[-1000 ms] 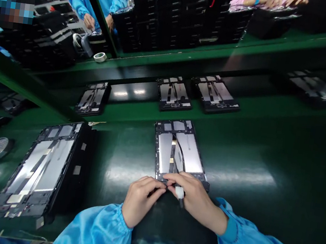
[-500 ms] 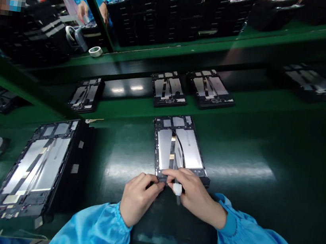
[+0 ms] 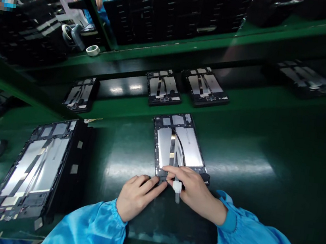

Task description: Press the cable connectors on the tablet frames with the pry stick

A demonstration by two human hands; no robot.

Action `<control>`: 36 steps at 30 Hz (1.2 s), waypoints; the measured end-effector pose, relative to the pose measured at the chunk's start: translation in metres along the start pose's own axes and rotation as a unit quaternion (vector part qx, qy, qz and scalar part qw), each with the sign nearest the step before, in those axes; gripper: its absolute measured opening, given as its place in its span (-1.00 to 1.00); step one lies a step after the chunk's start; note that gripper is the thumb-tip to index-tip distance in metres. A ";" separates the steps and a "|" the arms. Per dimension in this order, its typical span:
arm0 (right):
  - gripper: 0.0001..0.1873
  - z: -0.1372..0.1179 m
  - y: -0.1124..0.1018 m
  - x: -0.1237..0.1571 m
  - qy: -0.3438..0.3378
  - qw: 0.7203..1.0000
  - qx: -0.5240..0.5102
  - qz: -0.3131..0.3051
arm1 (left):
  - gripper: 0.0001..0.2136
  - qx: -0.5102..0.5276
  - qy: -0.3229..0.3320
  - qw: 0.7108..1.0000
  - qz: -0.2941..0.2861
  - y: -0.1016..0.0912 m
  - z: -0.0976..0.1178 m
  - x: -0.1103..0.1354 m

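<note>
no readable text or labels anywhere

One camera, up on the wearer's head, and it's peering forward and down across the table [image 3: 238, 144]! Blue sleeves [image 3: 86, 224] sweep in from the bottom edge, the wearer's own angle, with left hand [image 3: 136, 198] and right hand [image 3: 197, 192] close to the lens, below centre. The tablet [image 3: 191, 147] lies just beyond them. Wide view, this: the pile [image 3: 35, 169] fits in at left, and far off the stacks [image 3: 177, 10] run out of the top. The ledge [image 3: 258, 34] slants upward to the right.
</note>
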State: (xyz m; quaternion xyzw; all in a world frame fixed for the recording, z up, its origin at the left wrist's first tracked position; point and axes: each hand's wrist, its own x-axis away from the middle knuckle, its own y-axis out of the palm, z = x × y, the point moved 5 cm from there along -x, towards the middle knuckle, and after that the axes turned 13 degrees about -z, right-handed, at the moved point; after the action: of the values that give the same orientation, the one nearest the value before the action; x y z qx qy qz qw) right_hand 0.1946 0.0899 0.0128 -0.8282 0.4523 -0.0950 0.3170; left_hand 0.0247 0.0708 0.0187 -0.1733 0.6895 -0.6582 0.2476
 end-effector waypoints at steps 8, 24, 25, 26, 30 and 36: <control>-0.61 -0.002 -0.015 0.033 0.080 0.980 -0.180 0.033 | -0.69 0.042 -0.034 0.998 -0.021 0.006 0.003 -0.004; -0.80 0.017 -0.011 0.049 0.130 0.969 -0.192 0.082 | -0.69 0.071 -0.035 0.997 -0.009 0.010 0.000 0.000; -0.80 0.017 -0.010 0.049 0.129 0.967 -0.202 0.082 | -0.68 0.075 -0.029 0.997 -0.006 0.009 -0.001 0.001; -0.81 0.016 -0.009 0.048 0.122 0.967 -0.211 0.078 | -0.68 0.079 -0.023 0.997 -0.001 0.009 -0.002 0.002; -0.82 0.003 -0.006 0.037 0.070 0.974 -0.215 0.023 | -0.70 0.090 -0.002 0.996 0.021 0.005 -0.004 0.006; -0.81 -0.005 -0.006 0.024 0.071 0.974 -0.213 -0.035 | -0.71 0.093 -0.001 0.995 0.024 0.004 -0.007 0.004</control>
State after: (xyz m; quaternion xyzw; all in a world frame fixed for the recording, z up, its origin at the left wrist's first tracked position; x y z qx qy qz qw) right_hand 0.2105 0.0709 0.0176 -0.8830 0.4545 -0.0661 0.0972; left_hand 0.0176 0.0744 0.0139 -0.1329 0.6290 -0.7133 0.2791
